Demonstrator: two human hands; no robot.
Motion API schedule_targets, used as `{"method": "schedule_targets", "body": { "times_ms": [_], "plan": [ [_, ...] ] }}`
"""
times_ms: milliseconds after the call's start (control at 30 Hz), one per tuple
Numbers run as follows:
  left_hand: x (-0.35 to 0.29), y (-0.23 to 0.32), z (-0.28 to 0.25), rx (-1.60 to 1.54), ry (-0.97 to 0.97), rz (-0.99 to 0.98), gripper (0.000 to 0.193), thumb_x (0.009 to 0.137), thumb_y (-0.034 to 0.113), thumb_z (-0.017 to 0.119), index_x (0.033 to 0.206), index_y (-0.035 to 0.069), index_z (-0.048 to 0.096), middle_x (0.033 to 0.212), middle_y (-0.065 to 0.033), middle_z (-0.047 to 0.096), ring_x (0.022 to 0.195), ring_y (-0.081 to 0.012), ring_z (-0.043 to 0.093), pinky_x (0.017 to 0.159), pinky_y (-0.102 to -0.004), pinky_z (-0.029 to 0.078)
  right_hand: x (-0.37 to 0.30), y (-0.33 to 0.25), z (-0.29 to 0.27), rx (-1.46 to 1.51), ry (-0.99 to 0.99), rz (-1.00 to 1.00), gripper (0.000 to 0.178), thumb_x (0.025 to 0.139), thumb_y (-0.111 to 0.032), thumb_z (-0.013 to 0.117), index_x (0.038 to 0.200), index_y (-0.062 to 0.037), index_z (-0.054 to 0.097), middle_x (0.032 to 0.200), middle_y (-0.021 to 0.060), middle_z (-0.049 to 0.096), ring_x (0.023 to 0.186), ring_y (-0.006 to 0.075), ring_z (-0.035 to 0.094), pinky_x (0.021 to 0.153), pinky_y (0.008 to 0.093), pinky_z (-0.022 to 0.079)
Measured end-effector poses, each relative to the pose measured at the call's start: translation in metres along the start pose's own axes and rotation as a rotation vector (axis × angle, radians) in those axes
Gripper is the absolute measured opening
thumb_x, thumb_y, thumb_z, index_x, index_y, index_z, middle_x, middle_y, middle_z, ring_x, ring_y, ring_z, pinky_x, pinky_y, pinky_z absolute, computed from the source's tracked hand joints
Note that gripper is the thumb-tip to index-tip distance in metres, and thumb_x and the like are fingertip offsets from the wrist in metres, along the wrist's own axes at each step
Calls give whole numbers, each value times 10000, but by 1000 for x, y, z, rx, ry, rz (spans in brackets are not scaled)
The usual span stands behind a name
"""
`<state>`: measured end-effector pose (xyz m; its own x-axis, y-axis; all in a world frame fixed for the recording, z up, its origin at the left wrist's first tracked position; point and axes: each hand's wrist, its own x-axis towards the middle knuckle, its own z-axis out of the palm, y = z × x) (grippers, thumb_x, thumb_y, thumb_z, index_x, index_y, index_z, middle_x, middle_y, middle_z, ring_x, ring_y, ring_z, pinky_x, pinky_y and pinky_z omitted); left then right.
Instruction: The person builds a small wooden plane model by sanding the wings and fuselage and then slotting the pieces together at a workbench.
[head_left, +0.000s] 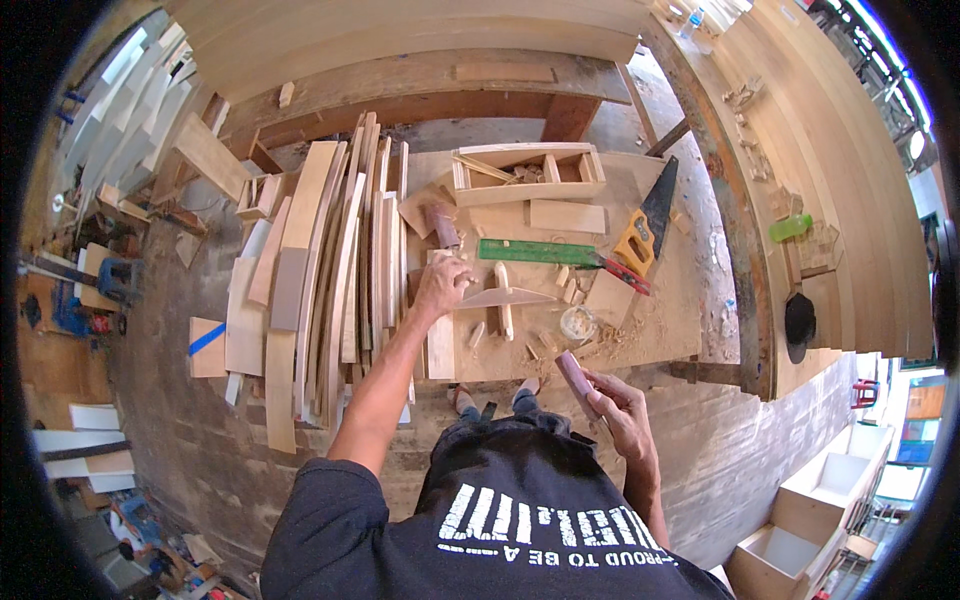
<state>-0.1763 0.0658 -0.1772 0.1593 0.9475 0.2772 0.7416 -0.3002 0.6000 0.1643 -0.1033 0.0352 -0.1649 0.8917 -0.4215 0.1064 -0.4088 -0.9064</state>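
My right hand grips a sanding block wrapped in reddish-brown sandpaper, held off the near edge of the workbench. Over the bench, my left hand has its fingers curled together beside a pale board; whatever they pinch is too small to make out. Just beyond it lies a second reddish-brown piece of sandpaper. To the right of that hand, a slim carved wooden piece rests across a thin curved strip. A round tub stands among shavings.
A green ruler, a red-handled tool and a yellow-handled handsaw lie on the bench. Behind them is a divided wooden box. Long boards are stacked at left. A green bottle lies at right.
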Motion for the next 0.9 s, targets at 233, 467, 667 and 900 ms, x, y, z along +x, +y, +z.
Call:
{"method": "schedule_targets", "body": {
  "times_ms": [233, 467, 667, 900],
  "plan": [
    [1, 9, -3, 63, -99, -43, 142, 761, 129, 721, 889, 91, 769, 1007, -85, 670, 1069, -297, 540, 1004, -411, 431, -2, -7, 5, -22, -4, 4, 437, 901, -193, 672, 1268, 40, 624, 1115, 83, 644, 1007, 176, 625, 872, 308, 494],
    [4, 16, -11, 75, -150, -49, 204, 791, 177, 714, 973, 100, 762, 1098, -94, 681, 1105, -295, 551, 1010, -413, 444, -9, -4, 12, 23, 18, 10, 411, 910, -167, 659, 1268, 32, 628, 1113, 81, 641, 949, 153, 617, 837, 289, 495],
    [4, 10, -16, 18, -81, -24, 173, 829, 132, 671, 971, 75, 751, 1069, -122, 691, 1076, -304, 584, 976, -423, 466, -15, 4, 22, 84, 141, -23, 437, 935, -220, 644, 1282, 44, 609, 1042, 65, 663, 869, 121, 610, 695, 261, 500],
    [-6, 9, -50, -143, 245, -421, 144, 840, 100, 677, 953, 36, 739, 903, -147, 713, 819, -279, 673, 788, -386, 526, -16, 3, 33, 181, 353, -217, 513, 924, -306, 671, 1290, 46, 600, 1073, 85, 669, 909, 138, 619, 746, 259, 497]
  ]
}}
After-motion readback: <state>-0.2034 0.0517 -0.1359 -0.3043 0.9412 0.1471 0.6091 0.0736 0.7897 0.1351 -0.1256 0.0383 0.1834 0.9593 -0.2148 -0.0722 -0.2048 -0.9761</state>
